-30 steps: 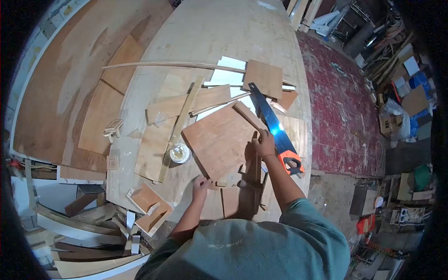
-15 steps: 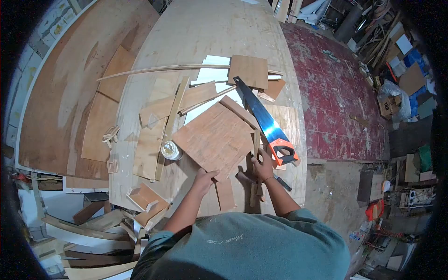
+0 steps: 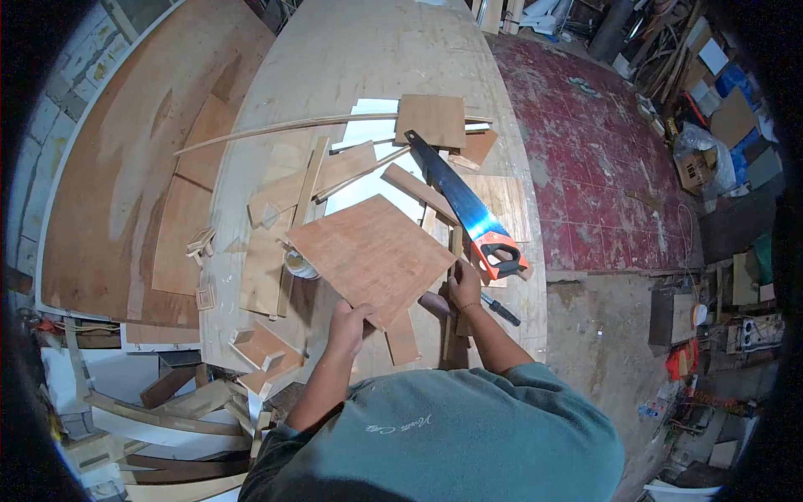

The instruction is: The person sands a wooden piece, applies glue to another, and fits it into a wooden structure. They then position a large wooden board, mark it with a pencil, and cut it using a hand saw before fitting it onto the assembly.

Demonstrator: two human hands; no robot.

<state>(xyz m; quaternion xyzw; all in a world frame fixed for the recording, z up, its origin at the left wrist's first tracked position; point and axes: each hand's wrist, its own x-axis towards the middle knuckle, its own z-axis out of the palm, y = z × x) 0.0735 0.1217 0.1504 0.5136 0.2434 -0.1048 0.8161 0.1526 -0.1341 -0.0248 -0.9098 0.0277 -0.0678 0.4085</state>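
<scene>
A square plywood board [image 3: 374,259] is tilted over the workbench between my hands. My left hand [image 3: 345,328] is closed on its near left edge, thumb on top. At the right corner, my right hand [image 3: 465,286] grips the board, its fingers partly hidden. Just right of that hand lies a handsaw [image 3: 462,197] with an orange and black handle. Under the board's left side a glass jar [image 3: 299,266] shows only in part. A wooden strip [image 3: 416,192] lies beyond the board, and a small wood piece [image 3: 402,339] sits below its near corner.
Wood offcuts and long strips [image 3: 309,182] cover the workbench [image 3: 376,58] around the board. A dark-handled tool [image 3: 500,311] lies to the right. Small wooden assemblies [image 3: 269,347] stand at the left edge. A large plywood sheet [image 3: 109,209] leans further left.
The board has risen and shifted left, now covering part of the jar. My right hand has moved up from the upright strip to the board's right corner. The view has shifted slightly.
</scene>
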